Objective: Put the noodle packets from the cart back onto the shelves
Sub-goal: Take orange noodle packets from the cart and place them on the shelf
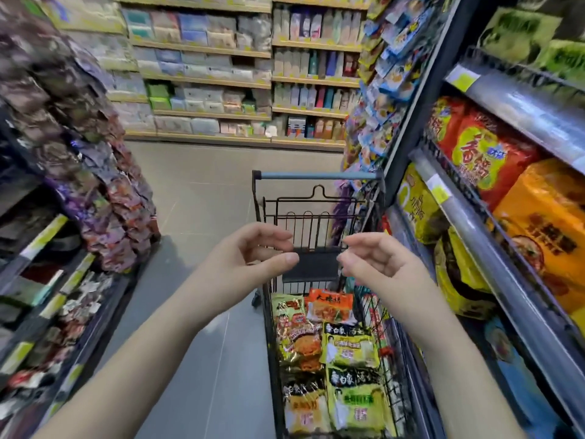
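**A:** Where are the hands?

**B:** Both hover mid-frame above the black wire shopping cart (316, 176). The bare left hand (253, 258) is left of centre and the bare right hand (376, 264) is right of it. Their fingertips face each other but stay apart.

**A:** And the grip?

**B:** Loose on both. The fingers are softly curled, the thumbs stand apart from them, and neither hand holds anything.

**A:** The noodle packets?

**B:** They lie in the cart's basket, lower centre of the frame, overlapping one another. A crinkly orange plastic noodle packet (330, 304) is highest in the picture. A red-and-gold foil noodle packet (296, 335) sits lower left of it. Green-and-yellow plastic noodle packets (349, 350) fill the space below.

**A:** The shelves?

**B:** Dark metal shelves with silver rails (474, 223) run down the right side, close against the cart; I cannot tell whether they touch. They carry a big orange plastic multipack (550, 229), a red-and-yellow multipack (474, 153) and a yellow multipack (418, 207).

**A:** Anything else?

**B:** Blurred purple-brown hanging packets (95, 172) fill the left. Pale boxes on wooden shelving (202, 49) line the top centre, with grey tiled floor (202, 198) between.
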Demonstrator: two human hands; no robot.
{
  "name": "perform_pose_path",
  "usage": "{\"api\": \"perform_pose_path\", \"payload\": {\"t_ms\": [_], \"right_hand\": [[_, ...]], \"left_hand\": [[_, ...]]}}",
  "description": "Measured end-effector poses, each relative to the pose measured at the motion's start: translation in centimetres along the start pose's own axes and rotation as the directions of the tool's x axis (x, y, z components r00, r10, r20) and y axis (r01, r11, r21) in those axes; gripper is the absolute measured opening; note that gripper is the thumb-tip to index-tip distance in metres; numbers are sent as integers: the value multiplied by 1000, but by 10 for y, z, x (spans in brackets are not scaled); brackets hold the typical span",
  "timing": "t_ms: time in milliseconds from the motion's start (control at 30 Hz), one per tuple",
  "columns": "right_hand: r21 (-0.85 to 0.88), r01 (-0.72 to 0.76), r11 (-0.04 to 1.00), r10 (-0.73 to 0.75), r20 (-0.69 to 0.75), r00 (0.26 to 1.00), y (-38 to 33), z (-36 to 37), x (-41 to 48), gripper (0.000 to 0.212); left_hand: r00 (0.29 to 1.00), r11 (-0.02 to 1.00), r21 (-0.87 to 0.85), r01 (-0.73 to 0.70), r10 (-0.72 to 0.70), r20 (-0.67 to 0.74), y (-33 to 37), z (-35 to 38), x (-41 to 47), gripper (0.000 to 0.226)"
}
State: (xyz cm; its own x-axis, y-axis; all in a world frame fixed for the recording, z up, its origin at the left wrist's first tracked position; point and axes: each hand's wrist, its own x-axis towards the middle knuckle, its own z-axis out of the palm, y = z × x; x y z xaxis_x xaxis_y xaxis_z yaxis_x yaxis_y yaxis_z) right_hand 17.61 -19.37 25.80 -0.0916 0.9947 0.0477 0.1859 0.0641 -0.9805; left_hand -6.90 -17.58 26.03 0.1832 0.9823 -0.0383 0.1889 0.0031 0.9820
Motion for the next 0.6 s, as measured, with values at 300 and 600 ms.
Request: {"api": "perform_pose_path", "payload": {"t_ms": [300, 600], "right_hand": [[60, -137, 989, 129, 108, 986, 76, -41, 88, 29], [-21, -278, 960, 278, 140, 950, 158, -49, 150, 32]], "left_hand": [[990, 991, 18, 136, -135, -26, -49, 29, 95, 44], [947, 948, -33, 316, -317, -50, -137, 44, 151, 47]]}}
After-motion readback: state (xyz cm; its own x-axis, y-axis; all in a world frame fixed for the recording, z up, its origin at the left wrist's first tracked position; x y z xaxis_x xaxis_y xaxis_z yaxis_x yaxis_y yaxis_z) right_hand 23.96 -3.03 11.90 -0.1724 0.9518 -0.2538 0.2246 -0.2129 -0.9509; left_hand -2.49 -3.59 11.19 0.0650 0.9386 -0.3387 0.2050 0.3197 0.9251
